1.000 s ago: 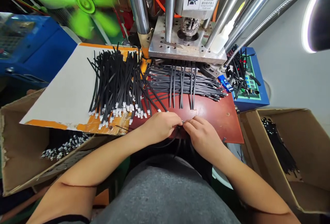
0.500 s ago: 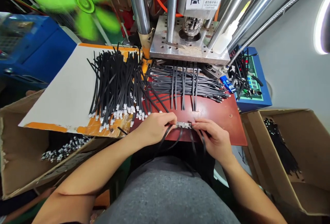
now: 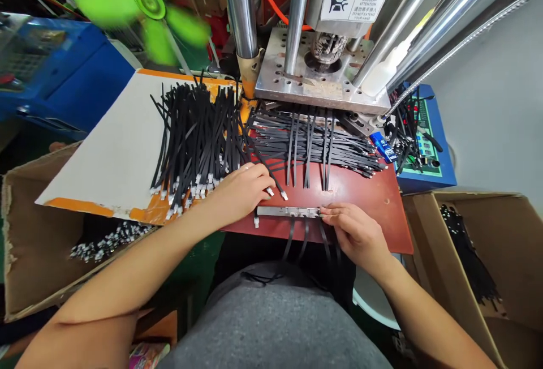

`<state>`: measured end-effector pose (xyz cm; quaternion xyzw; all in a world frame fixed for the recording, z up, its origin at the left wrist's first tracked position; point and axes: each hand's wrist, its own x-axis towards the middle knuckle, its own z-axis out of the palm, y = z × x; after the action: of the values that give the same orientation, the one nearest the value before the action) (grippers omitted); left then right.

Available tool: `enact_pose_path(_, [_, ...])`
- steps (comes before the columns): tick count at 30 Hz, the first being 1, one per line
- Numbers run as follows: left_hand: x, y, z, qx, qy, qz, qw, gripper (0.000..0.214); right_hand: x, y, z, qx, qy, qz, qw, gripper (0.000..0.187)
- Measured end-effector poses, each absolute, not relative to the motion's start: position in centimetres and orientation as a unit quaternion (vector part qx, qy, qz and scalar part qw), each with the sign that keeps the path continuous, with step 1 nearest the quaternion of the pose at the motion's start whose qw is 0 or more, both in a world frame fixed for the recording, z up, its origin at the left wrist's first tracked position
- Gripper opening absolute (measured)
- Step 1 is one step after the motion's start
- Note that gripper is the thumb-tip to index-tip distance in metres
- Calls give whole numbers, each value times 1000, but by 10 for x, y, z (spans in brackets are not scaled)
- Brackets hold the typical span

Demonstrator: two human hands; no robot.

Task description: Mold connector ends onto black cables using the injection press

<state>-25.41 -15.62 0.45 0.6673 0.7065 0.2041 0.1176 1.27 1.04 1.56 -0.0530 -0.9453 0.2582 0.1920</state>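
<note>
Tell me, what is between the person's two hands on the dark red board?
A thin grey metal strip with black cables hanging off it lies between left hand and right hand, head view.

right hand (image 3: 357, 234) on metal strip (image 3: 287, 211)

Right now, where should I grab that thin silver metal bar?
Probably the bare left end of the thin silver metal bar, pinched from above: it lies flat on the red board, black cables trail off its near edge, the right hand touches its right end.
</note>
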Motion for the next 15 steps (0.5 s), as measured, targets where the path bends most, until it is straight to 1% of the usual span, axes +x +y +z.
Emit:
enact_pose_path(1, [-258, -151, 4, 679, 696, 189, 137, 13, 12, 17, 20, -54, -943, 284, 165, 23])
enact_pose_path(4, [-262, -140, 1, 699, 668, 168, 194, 13, -3, 37, 39, -64, -927, 368, 18, 25])
enact_pose_path(6, [-262, -138, 0, 706, 662, 151, 201, 15, -27, 40, 52, -90, -920, 378, -48, 24])
enact_pose_path(9, [-261, -144, -5, 710, 675, 113, 165, 18, -79, 25, 56, -124, -942, 298, -88, 10])
enact_pose_path(10, [-262, -147, -6, 709, 682, 100, 146, 19, -96, 17, 54, -131, -952, 253, -112, 11])
enact_pose_path(12, [-265, -155, -7, 706, 695, 92, 99, 24, -125, 4, 48, -141, -961, 172, -163, 29])
enact_pose_path(13, [-266, -159, -5, 702, 700, 110, 72, 25, -135, -1, 45, -143, -962, 146, -180, 34])
enact_pose_path(14, [-267, -164, -1, 694, 704, 146, 42, 26, -141, -5, 43, -144, -962, 131, -192, 33])
enact_pose_path(15, [-266, -169, 5, 681, 706, 195, 11, 25, -144, -7, 43, -144, -961, 126, -200, 26])
